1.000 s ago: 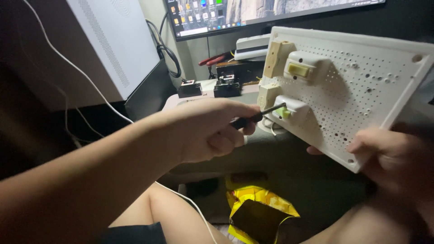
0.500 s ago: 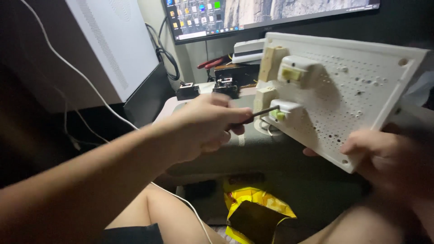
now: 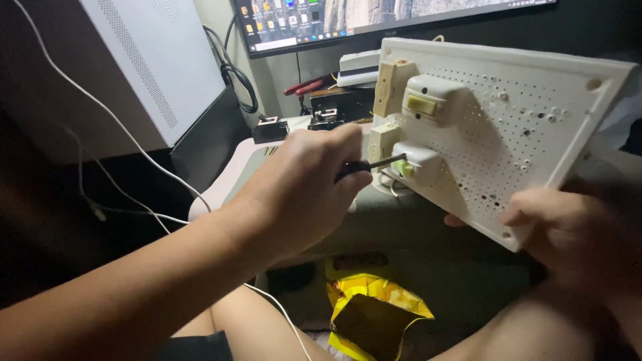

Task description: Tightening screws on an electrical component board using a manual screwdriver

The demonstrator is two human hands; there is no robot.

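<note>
Held a thin screwdriver [image 3: 374, 164] in the left hand [image 3: 301, 194], with the fingers closed tightly around its dark handle. Pointed the metal shaft to the right and laid its tip against the lower white switch housing [image 3: 414, 164], beside a small yellow-green part. Probably gripped the handle so firmly to keep the tip from slipping off that small spot.

Supported a white perforated board [image 3: 535, 134] with the right hand [image 3: 568, 227], at the board's lower edge. Curled the fingers around that edge, thumb side in front, clamped on the board. Kept the board up in the air, above the lap and in front of the table [image 3: 234, 174], tilted with its face toward the tool. Likely held in this way to bring the housing to eye level and to brace the board against the push of the screwdriver.

Also fixed on the board: an upper white housing with a yellow-green rocker [image 3: 431, 100] and two cream blocks [image 3: 390, 87] along the left edge, just beside the housings.

Seen behind, on the table: a lit monitor [image 3: 374, 17], red-handled pliers [image 3: 304, 85] and small black parts [image 3: 271, 128]. Seen on the left: a white computer case [image 3: 154, 60] and a thin white cable [image 3: 87, 93] hanging down across it. Seen below, between the knees: a crumpled yellow wrapper [image 3: 374, 301] on the floor.
</note>
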